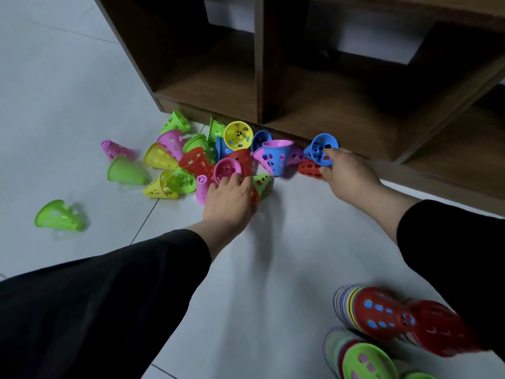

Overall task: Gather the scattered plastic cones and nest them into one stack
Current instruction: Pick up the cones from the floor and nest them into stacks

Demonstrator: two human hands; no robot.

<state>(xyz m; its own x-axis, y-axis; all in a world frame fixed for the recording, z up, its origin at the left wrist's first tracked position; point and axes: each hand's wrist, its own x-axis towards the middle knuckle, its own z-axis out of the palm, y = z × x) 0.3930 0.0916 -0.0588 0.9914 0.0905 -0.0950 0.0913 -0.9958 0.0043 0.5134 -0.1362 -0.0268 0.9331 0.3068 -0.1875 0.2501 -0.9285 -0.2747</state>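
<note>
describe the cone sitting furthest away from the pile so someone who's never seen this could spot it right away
Start at the wooden shelf unit and the pile of cones on the floor along its base. Move left and toward the camera, past the edge of the pile, to a lone green cone lying on its side. Unlike the other green ones, it touches nothing and has bare tile all around it.

No text, label, brand, number or sign can be read on anything in view.
</note>
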